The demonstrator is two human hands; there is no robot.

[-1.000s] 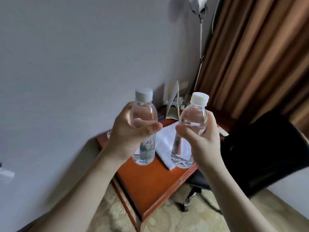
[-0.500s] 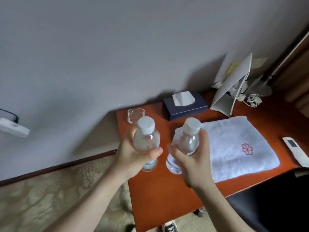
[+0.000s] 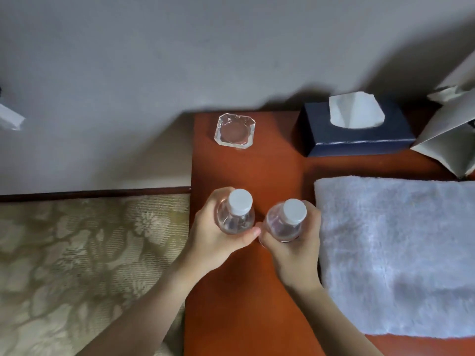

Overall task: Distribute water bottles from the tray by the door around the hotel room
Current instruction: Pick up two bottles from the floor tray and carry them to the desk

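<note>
I look almost straight down on two clear water bottles with white caps. My left hand [image 3: 214,236] grips the left bottle [image 3: 237,213] round its body. My right hand [image 3: 295,249] grips the right bottle [image 3: 289,219] the same way. Both bottles stand upright and close together over the left part of the red-brown wooden desk [image 3: 257,170], my thumbs nearly touching between them. Whether their bases touch the desk is hidden by my hands.
A glass ashtray [image 3: 235,132] sits at the desk's back left corner. A dark blue tissue box [image 3: 357,138] stands behind, folded cards [image 3: 447,140] at far right. A white towel [image 3: 395,253] lies right of my hands. Patterned carpet [image 3: 77,265] lies left of the desk.
My view has tilted down and closed in on the desk. Both hands have lowered the bottles toward the desk's left part, keeping their grips.
</note>
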